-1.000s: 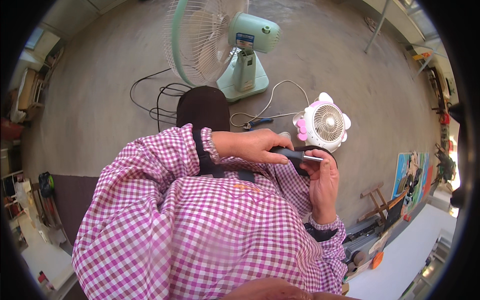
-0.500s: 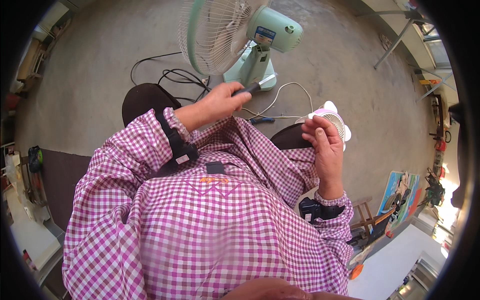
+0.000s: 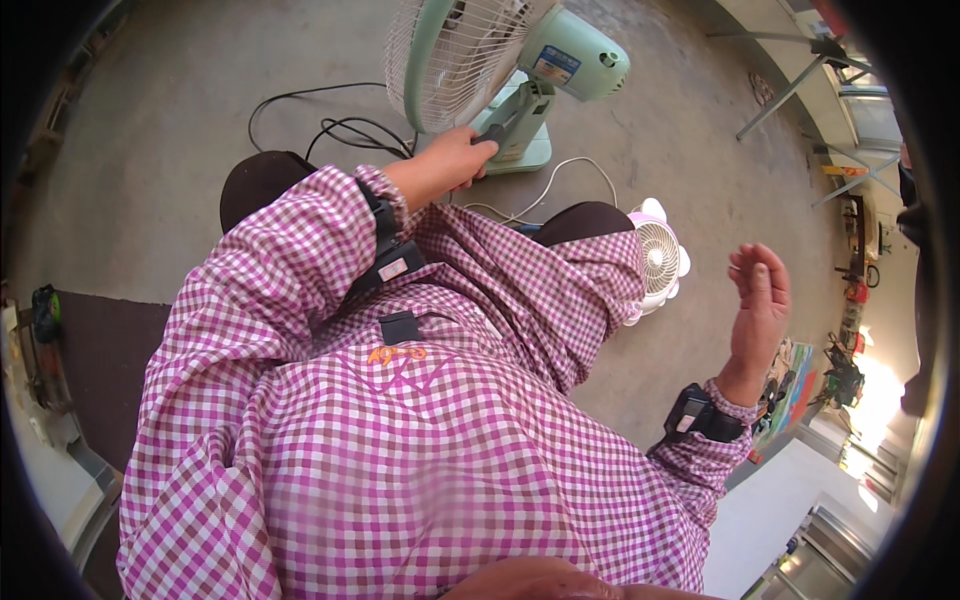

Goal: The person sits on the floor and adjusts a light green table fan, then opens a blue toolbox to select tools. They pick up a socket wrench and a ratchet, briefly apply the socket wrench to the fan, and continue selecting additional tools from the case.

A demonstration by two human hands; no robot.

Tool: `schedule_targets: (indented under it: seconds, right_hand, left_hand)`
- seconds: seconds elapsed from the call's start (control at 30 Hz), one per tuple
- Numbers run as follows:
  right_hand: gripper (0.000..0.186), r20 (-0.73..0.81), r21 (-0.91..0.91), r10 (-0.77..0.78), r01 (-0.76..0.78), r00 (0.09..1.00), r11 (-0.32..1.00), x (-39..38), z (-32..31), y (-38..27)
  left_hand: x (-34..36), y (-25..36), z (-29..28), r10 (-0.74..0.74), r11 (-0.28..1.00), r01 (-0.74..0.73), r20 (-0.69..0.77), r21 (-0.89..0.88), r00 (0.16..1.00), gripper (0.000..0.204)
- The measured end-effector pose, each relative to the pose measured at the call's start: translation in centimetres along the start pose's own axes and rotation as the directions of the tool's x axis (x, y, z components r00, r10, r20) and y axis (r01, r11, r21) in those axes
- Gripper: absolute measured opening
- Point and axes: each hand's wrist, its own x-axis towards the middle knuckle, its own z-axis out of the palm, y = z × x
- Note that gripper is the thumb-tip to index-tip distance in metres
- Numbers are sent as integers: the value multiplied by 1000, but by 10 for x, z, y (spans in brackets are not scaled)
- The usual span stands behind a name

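While half a second earlier holding the small pink fan [image 3: 655, 262], right hand [image 3: 760, 300] now raised open and empty, fan resting against the knee. Left hand [image 3: 455, 160] reached forward, closed on a dark tool [image 3: 492, 132], apparently a screwdriver, at the green desk fan [image 3: 510, 70].

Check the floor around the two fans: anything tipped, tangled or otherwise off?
The small pink-and-white fan lies against the knee rather than standing. Black and white cables sprawl loose beside the green fan. Left hand grips a dark tool handle; right hand is empty.
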Motion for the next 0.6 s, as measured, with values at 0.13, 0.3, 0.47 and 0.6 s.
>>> schedule_targets:
  seconds: [0.13,0.3,0.47,0.6]
  right_hand:
    - [26,-60,58,-4,8,998,998,13,1,-10]
    - [28,63,26,21,-23,998,999,35,29,1]
    - [35,214,-163,-81,117,973,980,66,90,13]
    - [54,260,-395,-274,361,926,845,91,145,17]
  left_hand:
    - [18,-10,-11,9,1000,-7,-70,23,997,40]
    - [38,-16,-7,98,995,-92,-153,46,983,41]
    - [49,-26,-4,313,935,-253,-243,248,918,41]
    - [43,-27,-13,508,820,-331,-326,468,797,39]
